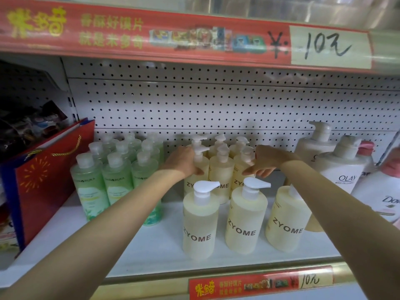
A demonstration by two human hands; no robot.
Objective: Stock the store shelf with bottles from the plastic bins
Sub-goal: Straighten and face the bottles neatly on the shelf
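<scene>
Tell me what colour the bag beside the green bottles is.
The bag is red with gold firework marks and blue edges, in the head view.

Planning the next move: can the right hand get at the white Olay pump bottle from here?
Probably yes. The right hand touches a pale yellow ZYOME pump bottle in the middle row; the white Olay pump bottle stands just to its right, with nothing showing in the gap between.

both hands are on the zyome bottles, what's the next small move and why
Probably slide the middle row back toward the rear row: the left hand and right hand grip its ends, and the front three stand well forward.
</scene>
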